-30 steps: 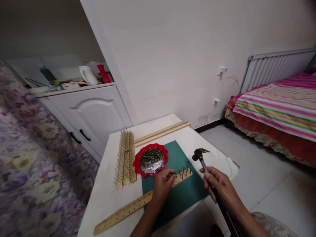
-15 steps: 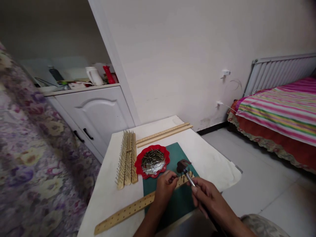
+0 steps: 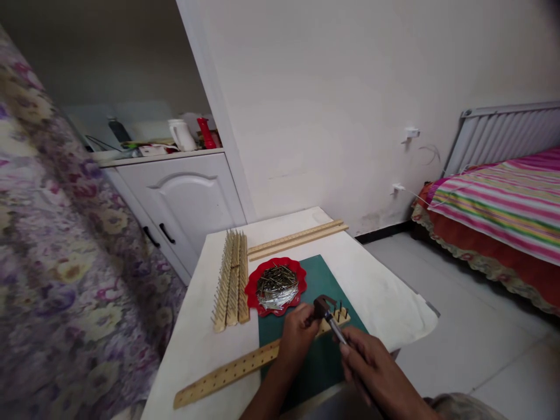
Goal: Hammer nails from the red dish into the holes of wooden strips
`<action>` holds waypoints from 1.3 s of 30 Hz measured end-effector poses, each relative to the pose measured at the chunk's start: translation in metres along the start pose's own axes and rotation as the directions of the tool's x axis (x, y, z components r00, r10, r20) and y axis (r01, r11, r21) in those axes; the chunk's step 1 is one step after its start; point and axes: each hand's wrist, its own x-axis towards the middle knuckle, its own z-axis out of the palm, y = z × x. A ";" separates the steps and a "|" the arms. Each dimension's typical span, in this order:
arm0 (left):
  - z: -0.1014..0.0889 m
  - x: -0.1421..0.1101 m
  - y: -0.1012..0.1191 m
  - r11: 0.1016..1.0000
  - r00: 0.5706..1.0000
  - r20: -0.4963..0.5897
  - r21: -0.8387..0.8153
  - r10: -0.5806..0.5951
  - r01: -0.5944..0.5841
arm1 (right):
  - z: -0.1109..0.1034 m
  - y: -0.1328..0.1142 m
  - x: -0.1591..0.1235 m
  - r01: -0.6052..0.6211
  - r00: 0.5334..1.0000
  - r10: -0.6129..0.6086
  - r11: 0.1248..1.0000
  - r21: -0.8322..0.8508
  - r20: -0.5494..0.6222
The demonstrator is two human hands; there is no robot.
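Observation:
My right hand (image 3: 365,356) is closed around the handle of a claw hammer (image 3: 324,306). The hammer's dark head is low over the wooden strip, right beside the fingertips of my left hand (image 3: 300,332). Those fingers are pinched together on a nail that is mostly hidden by them and the hammer head. Beneath both hands lies a long wooden strip (image 3: 227,374) with rows of holes, set slantwise across a green mat (image 3: 318,364). Several dark nails (image 3: 340,309) stand upright in its right end. Just beyond my left hand, a red scalloped bowl (image 3: 301,286) holds many loose nails.
Wooden strips bristling with nails (image 3: 231,280) lie at the left of the white table (image 3: 196,344). Two more strips (image 3: 297,238) lie along the back. Behind are a white cabinet (image 3: 196,216) and a floral curtain (image 3: 87,280); a bed (image 3: 503,192) stands at right.
The hammer head has come down and closer to my left fingertips. The whole view has shifted slightly, so the table and room appear further right.

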 end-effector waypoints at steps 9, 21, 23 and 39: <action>0.003 -0.002 -0.006 1.000 1.000 0.007 0.021 0.016 -0.016 | -0.003 0.000 -0.001 0.002 1.000 -0.001 0.998 0.059 -0.017; 0.004 -0.004 -0.006 1.000 1.000 -0.008 -0.006 -0.021 0.021 | -0.014 0.003 0.011 0.019 0.990 0.014 0.971 0.236 -0.138; 0.005 -0.004 -0.006 1.000 1.000 -0.007 -0.004 -0.024 0.024 | -0.013 0.004 0.013 0.025 0.989 0.014 0.966 0.258 -0.150; -0.080 0.039 -0.016 0.943 0.992 -0.123 0.331 0.018 0.024 | -0.014 0.003 0.011 0.021 0.988 0.030 0.945 0.327 -0.150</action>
